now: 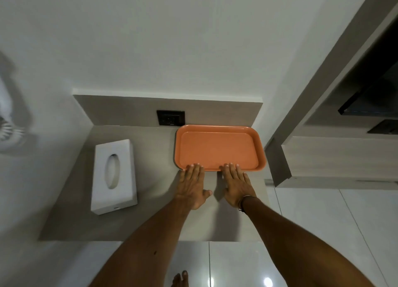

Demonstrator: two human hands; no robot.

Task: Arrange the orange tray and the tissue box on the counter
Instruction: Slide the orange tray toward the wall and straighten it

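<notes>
Bare foot [180, 278] on glossy floor tiles [301, 254] at bottom edge. Both forearms reach over the grey tabletop [150, 217]. Left hand [192, 184] and right hand [236, 183] lie flat, palms down, fingers straight and together, fingertips touching the near rim of the orange tray [219, 147]. No grip closed on anything; probably a push, to square the tray to the back. Tray empty, at the rear right, far edge near the backsplash, just beside a black wall socket [170, 117]. White tissue box [114, 175] lies flat, well left of the tray, untouched.
</notes>
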